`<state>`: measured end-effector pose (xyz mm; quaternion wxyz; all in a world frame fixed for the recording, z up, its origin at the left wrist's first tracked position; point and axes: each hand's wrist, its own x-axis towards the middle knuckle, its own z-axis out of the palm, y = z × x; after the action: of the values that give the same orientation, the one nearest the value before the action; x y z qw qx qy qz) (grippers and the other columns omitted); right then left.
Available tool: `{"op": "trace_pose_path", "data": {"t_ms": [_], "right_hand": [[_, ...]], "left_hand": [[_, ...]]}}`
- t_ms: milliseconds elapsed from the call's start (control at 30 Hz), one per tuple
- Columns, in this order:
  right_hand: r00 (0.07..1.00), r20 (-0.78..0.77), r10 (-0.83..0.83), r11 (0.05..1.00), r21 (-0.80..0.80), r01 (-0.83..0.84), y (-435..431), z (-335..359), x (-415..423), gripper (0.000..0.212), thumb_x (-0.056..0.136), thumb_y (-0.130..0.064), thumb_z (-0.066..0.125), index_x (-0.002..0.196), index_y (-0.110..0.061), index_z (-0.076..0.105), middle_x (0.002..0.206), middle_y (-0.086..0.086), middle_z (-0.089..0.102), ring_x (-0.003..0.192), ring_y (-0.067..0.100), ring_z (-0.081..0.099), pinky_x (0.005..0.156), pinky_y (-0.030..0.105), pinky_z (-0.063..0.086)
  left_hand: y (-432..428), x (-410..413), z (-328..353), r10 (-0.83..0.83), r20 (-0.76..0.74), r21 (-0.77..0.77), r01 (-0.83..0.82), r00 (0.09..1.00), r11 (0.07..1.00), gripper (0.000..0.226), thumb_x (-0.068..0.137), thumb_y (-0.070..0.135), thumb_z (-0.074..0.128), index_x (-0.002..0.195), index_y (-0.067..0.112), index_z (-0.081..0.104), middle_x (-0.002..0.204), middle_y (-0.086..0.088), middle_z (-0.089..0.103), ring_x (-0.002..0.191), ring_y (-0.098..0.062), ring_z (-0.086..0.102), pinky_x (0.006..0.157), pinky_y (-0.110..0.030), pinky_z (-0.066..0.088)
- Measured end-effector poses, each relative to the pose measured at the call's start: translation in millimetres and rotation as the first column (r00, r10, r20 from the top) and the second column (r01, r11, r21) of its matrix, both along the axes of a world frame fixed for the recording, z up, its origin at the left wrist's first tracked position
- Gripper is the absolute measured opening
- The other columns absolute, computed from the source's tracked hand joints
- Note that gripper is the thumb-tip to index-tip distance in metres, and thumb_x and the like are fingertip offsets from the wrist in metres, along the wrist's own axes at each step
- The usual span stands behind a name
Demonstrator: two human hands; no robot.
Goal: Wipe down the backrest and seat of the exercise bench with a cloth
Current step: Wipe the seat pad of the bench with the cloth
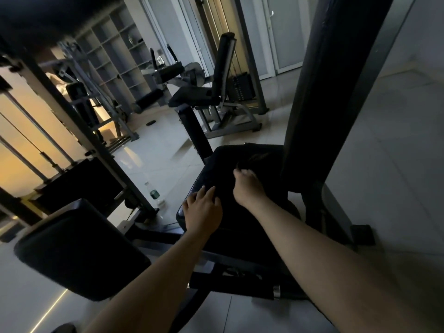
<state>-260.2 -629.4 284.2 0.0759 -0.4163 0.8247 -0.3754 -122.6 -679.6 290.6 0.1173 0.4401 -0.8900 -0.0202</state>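
**Q:** What surrounds the person?

**A:** Dim gym room with pale floor tiles point(168, 150) and open shelving point(115, 51) along the far wall. A second weight machine point(225, 87) stands farther back, and a small bottle point(154, 193) sits on the floor just left of the bench.

**Q:** Where is the bench, and where are the hands?

**A:** The black padded seat point(223, 162) lies at the centre, with the tall dark backrest point(319, 92) rising upright at its right. Both bare forearms reach forward from the bottom edge. The left hand point(203, 212) rests palm down on the seat's near left edge, fingers spread flat and holding nothing. The right hand point(249, 188) is farther onto the seat, wrist bent, fingers curled together around a dark cloth point(252, 159) that lies against the padding.

**Q:** Any writing or brand?

**A:** None can be read.

**Q:** What is hard to make out?

**A:** The cloth is nearly the same black as the seat, so its outline is uncertain. The right fingertips are blurred. Another dark pad point(79, 251) fills the lower left, and the backrest's top is cut off by the frame.
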Motion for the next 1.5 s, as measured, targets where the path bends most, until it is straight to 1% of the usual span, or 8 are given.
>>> {"op": "trace_pose_path", "data": {"t_ms": [200,367,467,700,833,1067,1333,1500], "right_hand": [[0.927,0.022,0.375,0.927,-0.004,-0.375,-35,11,9,0.052,0.095,0.001,0.036,0.143,-0.013,0.049,0.156,0.012,0.035,0.147,0.027,0.025,0.121,0.035,0.016],[0.983,0.088,-0.161,0.987,0.031,0.159,-18,-12,-64,0.043,0.100,-0.014,0.028,0.137,-0.008,0.049,0.150,0.017,0.039,0.142,0.033,0.030,0.117,0.044,0.026],[0.964,0.102,-0.247,0.966,0.107,0.237,-12,-8,-75,0.046,0.102,-0.016,0.025,0.145,-0.012,0.040,0.152,0.013,0.037,0.143,0.030,0.027,0.117,0.044,0.026],[0.940,0.070,0.335,0.942,-0.023,-0.334,-64,28,15,0.052,0.089,0.002,0.046,0.136,-0.016,0.058,0.146,0.010,0.051,0.136,0.026,0.045,0.113,0.027,0.029],[0.864,0.001,0.504,0.863,0.054,-0.503,-48,20,29,0.051,0.090,0.003,0.043,0.132,-0.019,0.062,0.151,0.003,0.046,0.141,0.020,0.037,0.118,0.024,0.020],[0.995,-0.089,0.040,0.993,0.114,-0.030,-7,3,9,0.051,0.097,-0.004,0.032,0.147,-0.012,0.040,0.156,0.013,0.032,0.147,0.032,0.021,0.119,0.043,0.023],[0.834,-0.145,0.532,0.840,-0.032,-0.542,3,9,98,0.043,0.095,-0.007,0.042,0.131,-0.018,0.063,0.134,0.008,0.060,0.127,0.027,0.050,0.110,0.036,0.037],[0.886,-0.358,0.295,0.949,0.002,-0.315,52,-11,69,0.045,0.091,-0.010,0.043,0.132,-0.018,0.061,0.135,0.009,0.056,0.123,0.032,0.045,0.106,0.044,0.039]], "left_hand": [[-31,-5,6,-0.003,-0.033,0.051,0.005,0.999,0.999,0.051,0.098,0.038,0.030,0.149,0.034,0.031,0.161,-0.001,0.025,0.145,-0.031,0.018,0.116,-0.050,0.016],[-46,-13,8,-0.031,-0.054,0.111,0.037,0.998,0.993,0.053,0.095,0.039,0.028,0.147,0.035,0.030,0.152,0.000,0.033,0.135,-0.034,0.031,0.107,-0.053,0.027],[-48,-12,8,-0.041,-0.154,0.086,0.055,0.987,0.995,0.047,0.092,0.033,0.030,0.137,0.030,0.044,0.140,-0.001,0.046,0.126,-0.033,0.041,0.102,-0.051,0.036],[-36,2,5,0.040,-0.524,0.036,-0.024,0.851,0.999,0.041,0.089,0.022,0.040,0.121,0.031,0.063,0.118,0.001,0.069,0.101,-0.026,0.064,0.077,-0.038,0.053],[-31,35,-19,0.123,-0.438,0.045,-0.115,0.891,0.992,0.045,0.097,0.022,0.039,0.139,0.025,0.053,0.144,0.000,0.054,0.129,-0.026,0.043,0.107,-0.040,0.036],[3,54,-39,0.185,-0.552,0.189,-0.094,0.813,0.977,0.051,0.105,0.028,0.028,0.154,0.013,0.025,0.163,-0.007,0.020,0.149,-0.020,0.011,0.117,-0.029,0.005],[23,64,-38,0.246,-0.663,0.349,0.001,0.707,0.937,0.056,0.101,0.017,0.038,0.155,0.016,0.021,0.165,-0.003,0.011,0.151,-0.020,0.011,0.121,-0.033,0.012],[42,63,-33,0.122,-0.636,0.206,0.016,0.762,0.978,0.053,0.098,0.016,0.046,0.150,0.016,0.036,0.162,-0.004,0.024,0.151,-0.020,0.011,0.120,-0.032,0.007]]}}
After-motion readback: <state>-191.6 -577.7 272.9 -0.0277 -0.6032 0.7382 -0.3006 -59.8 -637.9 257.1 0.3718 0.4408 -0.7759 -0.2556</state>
